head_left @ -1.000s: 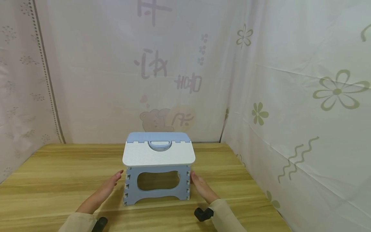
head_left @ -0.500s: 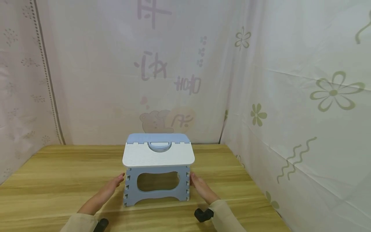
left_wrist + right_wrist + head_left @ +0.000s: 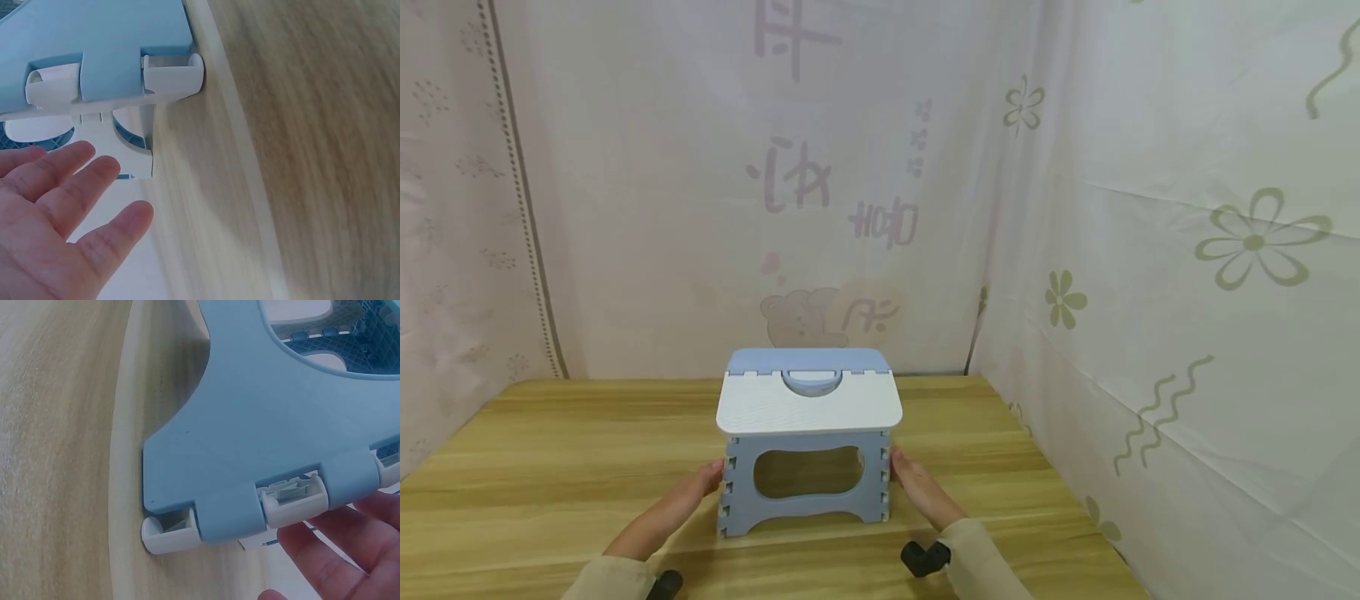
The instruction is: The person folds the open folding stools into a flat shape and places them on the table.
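A folding step stool (image 3: pixel 808 408) stands upright on the wooden table, its top white at the front and light blue at the back, its legs blue. At the stool's left side is my left hand (image 3: pixel 677 504), fingertips right at the leg edge in the head view; the left wrist view shows its fingers (image 3: pixel 65 181) extended, palm facing the white side panel. On the other side my right hand (image 3: pixel 925 490) has its fingertips against the right leg. Close up, those fingers (image 3: pixel 331 556) lie along the white hinge edge, fairly straight and partly hidden behind it.
The wooden table (image 3: pixel 587 450) extends to both sides of the stool. A pale patterned curtain (image 3: pixel 647 208) hangs behind it, and another with green flowers (image 3: pixel 1150 250) closes off the right side. Black wrist mounts (image 3: pixel 925 558) sit below the hands.
My left hand has moved slightly in toward the stool's left leg. The right hand keeps its place at the right leg, and the stool stays put. The head view tilts up a little.
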`<state>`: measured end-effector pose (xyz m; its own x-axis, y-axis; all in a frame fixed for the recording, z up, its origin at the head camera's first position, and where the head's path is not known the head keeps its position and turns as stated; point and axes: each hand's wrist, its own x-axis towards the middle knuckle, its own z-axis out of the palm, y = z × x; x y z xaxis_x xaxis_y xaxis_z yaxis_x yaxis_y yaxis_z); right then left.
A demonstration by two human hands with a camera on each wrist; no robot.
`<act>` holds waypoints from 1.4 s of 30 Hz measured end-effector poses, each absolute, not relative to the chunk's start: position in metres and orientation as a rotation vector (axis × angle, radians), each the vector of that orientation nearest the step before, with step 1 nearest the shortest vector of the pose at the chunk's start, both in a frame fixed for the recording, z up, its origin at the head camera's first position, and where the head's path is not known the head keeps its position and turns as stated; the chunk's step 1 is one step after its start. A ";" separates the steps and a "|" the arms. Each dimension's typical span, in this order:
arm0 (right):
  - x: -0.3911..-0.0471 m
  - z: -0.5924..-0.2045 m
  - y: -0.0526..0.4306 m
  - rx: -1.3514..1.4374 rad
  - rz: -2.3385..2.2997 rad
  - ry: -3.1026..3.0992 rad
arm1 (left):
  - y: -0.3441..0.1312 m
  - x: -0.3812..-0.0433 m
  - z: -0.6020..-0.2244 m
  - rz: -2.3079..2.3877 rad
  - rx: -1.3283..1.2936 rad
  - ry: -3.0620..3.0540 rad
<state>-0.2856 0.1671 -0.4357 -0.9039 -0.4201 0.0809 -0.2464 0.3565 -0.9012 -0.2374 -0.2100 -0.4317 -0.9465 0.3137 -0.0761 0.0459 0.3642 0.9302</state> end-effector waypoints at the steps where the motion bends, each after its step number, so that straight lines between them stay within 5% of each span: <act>1: -0.286 -0.437 0.167 -0.594 -1.584 2.448 | -0.208 -0.238 -0.432 1.614 0.297 2.392; 14: -0.292 -0.455 0.165 -0.672 -1.607 2.359 | -0.190 -0.246 -0.445 1.523 0.131 2.474; 42: -0.305 -0.454 0.156 -0.693 -1.564 2.463 | -0.190 -0.264 -0.459 1.666 0.515 2.411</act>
<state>-0.3051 0.1559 -0.4542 -0.8837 -0.4515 0.1229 -0.3033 0.3526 -0.8852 -0.2639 -0.1905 -0.4585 -0.9267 0.3710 0.0590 0.1864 0.3178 0.9297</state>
